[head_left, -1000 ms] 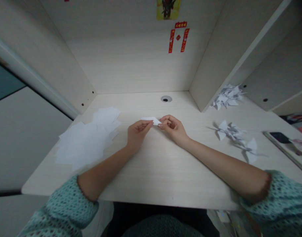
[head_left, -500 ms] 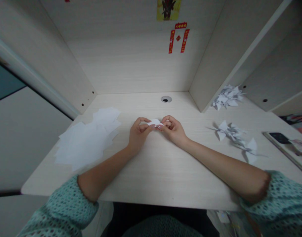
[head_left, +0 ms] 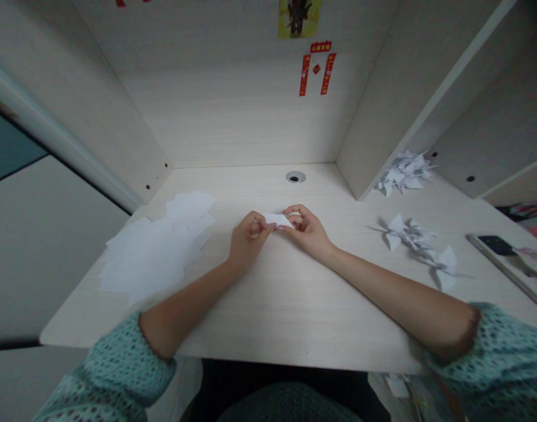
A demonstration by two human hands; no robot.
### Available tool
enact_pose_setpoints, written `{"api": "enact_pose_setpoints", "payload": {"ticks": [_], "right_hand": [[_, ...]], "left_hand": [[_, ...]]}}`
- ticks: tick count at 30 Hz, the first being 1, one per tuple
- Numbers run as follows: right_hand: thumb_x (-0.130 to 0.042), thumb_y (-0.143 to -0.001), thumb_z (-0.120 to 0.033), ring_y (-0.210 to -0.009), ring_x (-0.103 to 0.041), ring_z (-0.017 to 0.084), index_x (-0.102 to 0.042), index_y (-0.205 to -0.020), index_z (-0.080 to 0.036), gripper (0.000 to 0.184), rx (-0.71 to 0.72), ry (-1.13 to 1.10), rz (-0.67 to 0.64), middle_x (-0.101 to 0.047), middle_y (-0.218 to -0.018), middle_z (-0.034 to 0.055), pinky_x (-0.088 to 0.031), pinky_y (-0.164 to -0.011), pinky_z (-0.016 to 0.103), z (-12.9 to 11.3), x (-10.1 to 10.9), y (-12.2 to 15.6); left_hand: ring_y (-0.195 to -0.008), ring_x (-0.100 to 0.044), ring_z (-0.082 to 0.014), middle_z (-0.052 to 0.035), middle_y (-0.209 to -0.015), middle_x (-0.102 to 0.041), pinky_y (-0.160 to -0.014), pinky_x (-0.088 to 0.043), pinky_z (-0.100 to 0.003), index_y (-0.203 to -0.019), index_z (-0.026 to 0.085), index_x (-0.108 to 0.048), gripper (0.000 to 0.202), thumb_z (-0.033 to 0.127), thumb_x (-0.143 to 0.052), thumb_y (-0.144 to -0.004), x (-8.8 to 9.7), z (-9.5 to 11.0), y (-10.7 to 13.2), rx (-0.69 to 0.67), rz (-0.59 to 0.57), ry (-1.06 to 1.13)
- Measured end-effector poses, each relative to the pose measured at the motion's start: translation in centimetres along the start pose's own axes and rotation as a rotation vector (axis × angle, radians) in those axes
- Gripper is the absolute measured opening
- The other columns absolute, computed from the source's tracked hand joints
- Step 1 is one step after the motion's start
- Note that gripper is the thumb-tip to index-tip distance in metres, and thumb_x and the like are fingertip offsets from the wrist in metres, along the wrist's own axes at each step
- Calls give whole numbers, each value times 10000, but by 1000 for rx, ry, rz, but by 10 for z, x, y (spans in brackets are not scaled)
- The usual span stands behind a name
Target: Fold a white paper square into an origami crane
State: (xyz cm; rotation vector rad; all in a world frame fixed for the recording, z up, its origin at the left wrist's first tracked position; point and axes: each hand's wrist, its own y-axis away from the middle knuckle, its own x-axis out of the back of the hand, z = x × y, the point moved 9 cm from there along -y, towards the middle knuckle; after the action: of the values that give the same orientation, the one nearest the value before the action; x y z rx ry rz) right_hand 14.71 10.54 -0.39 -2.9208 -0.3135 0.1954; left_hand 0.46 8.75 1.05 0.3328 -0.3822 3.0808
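A small folded piece of white paper (head_left: 277, 220) lies between my two hands, just above the middle of the desk. My left hand (head_left: 247, 237) pinches its left end, thumb against bent fingers. On the other side, my right hand (head_left: 311, 230) grips the right end, with the thumb along the lower edge and the fingers behind. Both thumb tips nearly meet at the near edge of the paper. The fingers partly cover its ends.
Loose white paper sheets (head_left: 149, 258) overlap on the left. Folded paper cranes (head_left: 420, 243) lie on the right, with a heap of more folded paper (head_left: 406, 172) behind the upright panel (head_left: 382, 111). A phone (head_left: 514, 258) rests at the right edge. A cable hole (head_left: 295, 176) sits at the back.
The paper between my hands now shows a flatter, longer strip shape. The fingers of my left hand have curled in more, and my right fingers have shifted slightly along it.
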Motion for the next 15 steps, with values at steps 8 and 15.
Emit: {"api": "enact_pose_setpoints", "payload": {"ticks": [8, 15], "right_hand": [[-744, -665, -420, -497, -486, 82, -523, -929, -206, 406, -13, 4, -37, -629, -623, -36, -308, -477, 213, 0, -5, 0], [-764, -634, -405, -455, -484, 81, -524, -921, -196, 428, -49, 40, 12, -608, -539, -51, -302, -450, 206, 5, 2, -1]], "left_hand": [[-574, -600, -109, 77, -540, -542, -578, -434, -206, -695, 203, -409, 331, 335, -712, -691, 1, -7, -7, 55, 61, 289], [-685, -642, -122, 64, -610, -521, -664, -459, -224, -691, 199, -407, 311, 321, -691, -723, 9, -2, -8, -16, 103, 263]]}}
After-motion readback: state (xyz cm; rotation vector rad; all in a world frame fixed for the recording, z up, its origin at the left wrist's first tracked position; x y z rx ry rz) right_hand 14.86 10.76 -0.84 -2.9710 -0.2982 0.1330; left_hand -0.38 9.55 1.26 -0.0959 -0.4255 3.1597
